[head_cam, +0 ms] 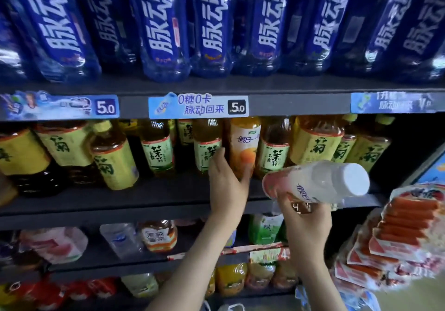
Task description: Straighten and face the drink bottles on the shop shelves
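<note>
Currently the orange bottle [244, 142] is gripped low on its body by the left hand [226, 185], upright on the middle shelf [120, 200] among tea bottles [157, 151]; the white bottle [320, 180] is clasped, lying sideways, in the right hand [308, 228] before it. Both seem full, weighty, rigid round plastic with slick sleeves, best held mid-body

Dark shelving [134, 106] is fitted with a central price label [198, 106]. Above the label, blue drink bottles [163, 28] are stood in a row. Directly below it, tea bottles [157, 151] and an orange juice bottle [244, 146] are stood upright. Further below, mixed bottles [159, 236] are carried on a lower shelf [101, 256].
</note>
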Demonstrator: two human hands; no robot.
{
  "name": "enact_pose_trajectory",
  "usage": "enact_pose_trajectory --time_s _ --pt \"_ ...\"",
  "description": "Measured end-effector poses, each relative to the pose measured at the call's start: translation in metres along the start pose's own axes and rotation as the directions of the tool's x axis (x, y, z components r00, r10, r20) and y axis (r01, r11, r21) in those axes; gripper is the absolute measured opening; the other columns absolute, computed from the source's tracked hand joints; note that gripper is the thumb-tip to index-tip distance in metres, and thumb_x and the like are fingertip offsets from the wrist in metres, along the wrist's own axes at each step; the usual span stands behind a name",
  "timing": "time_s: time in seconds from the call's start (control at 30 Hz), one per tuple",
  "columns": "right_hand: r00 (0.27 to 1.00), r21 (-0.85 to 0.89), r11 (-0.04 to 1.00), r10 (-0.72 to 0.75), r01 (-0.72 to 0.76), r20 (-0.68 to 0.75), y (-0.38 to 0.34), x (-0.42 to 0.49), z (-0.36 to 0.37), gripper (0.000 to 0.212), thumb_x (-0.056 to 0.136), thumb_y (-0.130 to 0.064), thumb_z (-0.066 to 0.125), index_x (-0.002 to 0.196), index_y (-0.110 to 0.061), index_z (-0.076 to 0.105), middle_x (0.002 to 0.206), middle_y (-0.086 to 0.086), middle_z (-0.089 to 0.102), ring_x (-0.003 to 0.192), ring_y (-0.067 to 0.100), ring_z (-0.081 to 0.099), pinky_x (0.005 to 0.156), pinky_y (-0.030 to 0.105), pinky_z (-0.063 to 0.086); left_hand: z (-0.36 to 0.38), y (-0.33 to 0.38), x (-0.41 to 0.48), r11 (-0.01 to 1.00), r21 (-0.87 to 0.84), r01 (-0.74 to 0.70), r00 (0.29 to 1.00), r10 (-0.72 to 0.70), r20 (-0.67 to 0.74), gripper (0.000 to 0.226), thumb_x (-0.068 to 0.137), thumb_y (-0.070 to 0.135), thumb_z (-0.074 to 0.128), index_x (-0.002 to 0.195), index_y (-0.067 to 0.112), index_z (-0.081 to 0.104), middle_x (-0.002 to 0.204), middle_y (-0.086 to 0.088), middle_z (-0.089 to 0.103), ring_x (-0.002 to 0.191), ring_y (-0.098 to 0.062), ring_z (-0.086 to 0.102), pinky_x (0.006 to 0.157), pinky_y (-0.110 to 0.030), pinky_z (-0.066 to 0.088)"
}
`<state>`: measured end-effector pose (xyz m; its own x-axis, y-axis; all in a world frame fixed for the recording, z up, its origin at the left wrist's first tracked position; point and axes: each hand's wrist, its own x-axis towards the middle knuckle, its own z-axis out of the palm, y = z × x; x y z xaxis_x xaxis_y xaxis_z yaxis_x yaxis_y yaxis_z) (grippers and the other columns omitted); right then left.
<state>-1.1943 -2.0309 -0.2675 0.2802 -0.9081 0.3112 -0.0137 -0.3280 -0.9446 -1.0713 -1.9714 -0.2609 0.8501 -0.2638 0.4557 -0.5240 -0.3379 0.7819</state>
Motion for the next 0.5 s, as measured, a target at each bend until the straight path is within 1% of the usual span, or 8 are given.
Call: enact_pose_trajectory --time_s 0.07,0.1,0.17,0.23,0.3,0.37,0.43,0.5 --pt "1.0 0.053 0.999 -0.009 0.009 0.002 0.007 0.005 0.003 0.036 0.076 -0.007 0.076 0.109 -0.008 0.063 0.1 0.003 0.065 0.09 0.013 0.062 0.067 0.003 0.042 0.019 0.006 0.005 1.0 0.017 -0.006 0.998 0.007 -0.067 0.07 0.083 0.032 0.071 0.134 -0.006 0.041 0.134 -0.023 0.046 0.125 -0.036 0.045 0.103 -0.038 0.04" --pt "1.0 0.076 0.997 -0.02 0.02 0.0 0.01 0.007 0.005 0.037 0.076 -0.006 0.075 0.11 -0.009 0.062 0.102 0.002 0.063 0.091 0.012 0.06 0.069 0.003 0.043 0.027 0.009 0.007 1.0 0.025 0.015 0.997 -0.013 -0.071 0.074 0.081 0.033 0.072 0.135 -0.006 0.038 0.136 -0.024 0.044 0.127 -0.036 0.043 0.104 -0.039 0.04" --pt "0.999 0.107 0.994 -0.034 0.034 -0.003 0.017 0.009 0.008 0.036 0.076 -0.003 0.075 0.109 -0.007 0.06 0.101 0.002 0.061 0.089 0.005 0.058 0.07 0.004 0.044 0.038 0.011 0.011 0.996 0.041 0.075 0.995 -0.072 -0.068 0.081 0.08 0.036 0.072 0.138 -0.004 0.034 0.137 -0.022 0.042 0.128 -0.035 0.041 0.103 -0.042 0.041" --pt "0.999 0.13 0.991 -0.037 0.035 0.008 0.021 0.01 0.01 0.035 0.075 -0.001 0.075 0.105 -0.006 0.059 0.098 0.0 0.059 0.087 -0.004 0.057 0.071 0.007 0.047 0.045 0.009 0.016 0.993 0.06 0.102 0.991 -0.096 -0.095 0.078 0.081 0.037 0.07 0.137 -0.002 0.033 0.134 -0.02 0.045 0.124 -0.034 0.045 0.097 -0.043 0.045" --pt "0.998 0.124 0.991 -0.056 0.053 0.015 0.023 0.012 0.012 0.031 0.073 -0.003 0.076 0.098 -0.009 0.058 0.094 0.0 0.059 0.086 -0.002 0.058 0.07 0.012 0.049 0.047 0.007 0.019 0.991 0.084 0.101 0.988 -0.09 -0.125 0.072 0.081 0.037 0.068 0.134 -0.001 0.037 0.127 -0.019 0.051 0.116 -0.035 0.053 0.09 -0.042 0.049" --pt "0.999 0.135 0.99 -0.047 0.043 0.025 0.022 0.012 0.013 0.03 0.072 -0.008 0.077 0.095 -0.011 0.058 0.093 0.002 0.06 0.084 0.002 0.059 0.068 0.011 0.048 0.041 0.006 0.015 0.995 0.06 0.084 0.984 -0.073 -0.165 0.072 0.077 0.033 0.072 0.132 -0.001 0.041 0.121 -0.019 0.057 0.108 -0.036 0.059 0.082 -0.039 0.049" --pt "0.999 0.169 0.986 -0.024 0.017 0.039 0.021 0.011 0.013 0.03 0.071 -0.013 0.077 0.095 -0.011 0.058 0.093 0.005 0.061 0.083 0.005 0.061 0.067 0.012 0.048 0.03 0.005 0.001 1.0 0.015 0.024 0.978 -0.02 -0.209 0.075 0.072 0.028 0.079 0.131 -0.003 0.045 0.115 -0.019 0.062 0.1 -0.035 0.063 0.077 -0.034 0.051" --pt "0.998 0.178 0.984 -0.003 -0.007 0.055 0.018 0.009 0.016 0.033 0.069 -0.019 0.077 0.097 -0.014 0.059 0.094 0.002 0.064 0.083 0.006 0.062 0.07 0.016 0.048 0.014 0.001 -0.018 0.999 -0.031 -0.013 0.969 0.005 -0.246 0.072 0.069 0.029 0.082 0.126 -0.003 0.051 0.111 -0.016 0.066 0.097 -0.03 0.066 0.075 -0.026 0.05"
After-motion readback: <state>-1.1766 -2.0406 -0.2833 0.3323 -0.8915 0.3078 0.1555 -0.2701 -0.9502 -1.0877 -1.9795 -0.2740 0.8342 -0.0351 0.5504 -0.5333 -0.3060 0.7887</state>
